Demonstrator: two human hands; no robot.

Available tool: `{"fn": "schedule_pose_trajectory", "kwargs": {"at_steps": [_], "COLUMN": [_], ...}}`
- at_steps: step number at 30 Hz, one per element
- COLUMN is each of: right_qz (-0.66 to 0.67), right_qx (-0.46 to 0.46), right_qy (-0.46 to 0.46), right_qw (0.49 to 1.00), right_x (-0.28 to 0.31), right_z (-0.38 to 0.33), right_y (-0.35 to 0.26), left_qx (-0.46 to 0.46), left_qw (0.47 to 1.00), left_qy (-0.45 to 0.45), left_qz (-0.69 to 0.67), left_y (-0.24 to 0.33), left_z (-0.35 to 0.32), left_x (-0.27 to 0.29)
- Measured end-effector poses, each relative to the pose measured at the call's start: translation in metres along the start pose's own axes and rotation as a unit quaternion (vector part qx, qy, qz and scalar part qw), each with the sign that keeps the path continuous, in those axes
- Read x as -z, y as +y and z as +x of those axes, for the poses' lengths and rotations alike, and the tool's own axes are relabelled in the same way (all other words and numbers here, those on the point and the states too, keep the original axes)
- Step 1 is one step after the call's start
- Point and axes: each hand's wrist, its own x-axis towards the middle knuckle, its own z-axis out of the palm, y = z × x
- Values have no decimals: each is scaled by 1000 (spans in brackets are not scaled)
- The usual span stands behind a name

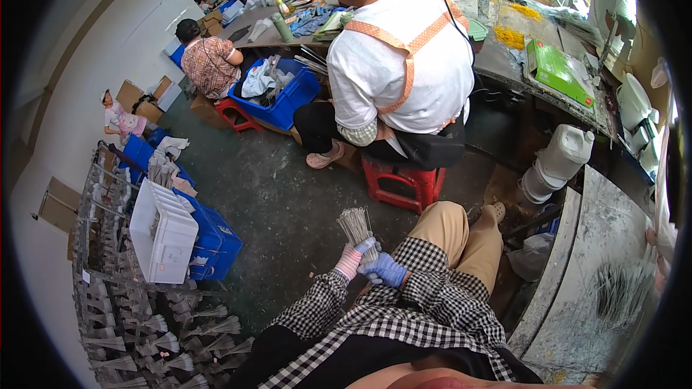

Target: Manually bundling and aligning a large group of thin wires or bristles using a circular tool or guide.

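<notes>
A bundle of thin, pale grey wires (353,225) stands up from my hands above my lap, its upper ends fanned out slightly. My left hand (356,253), in a light glove with a pink striped cuff, is closed around the bundle's lower part. Just below and to the right, my right hand (386,271), in a blue-violet glove, is closed at the bundle's lower end. The fingers hide that end of the wires.
A co-worker sits ahead on a red stool (404,184). White bin (164,238) and blue crates (216,241) stand left, beside racks of wire bundles (155,342). Loose wires (621,289) lie on a worktop (569,302) at right, near white jugs (566,151).
</notes>
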Motion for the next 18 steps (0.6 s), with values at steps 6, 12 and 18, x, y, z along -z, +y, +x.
{"fn": "schedule_pose_trajectory", "kwargs": {"at_steps": [6, 12, 18], "right_qz": [-22, -45, -110], "right_qx": [42, 46, 59], "right_qy": [8, 17, 28], "right_qw": [999, 998, 992], "right_x": [2, -2, 6], "right_z": [1, -3, 9], "right_y": [2, -1, 10], "left_qx": [-83, -61, -140], "left_qw": [994, 992, 964], "left_qy": [-11, 2, 90], "left_qz": [68, 109, 209], "left_y": [13, 40, 30], "left_z": [-6, -17, -7], "left_x": [17, 19, 24]}}
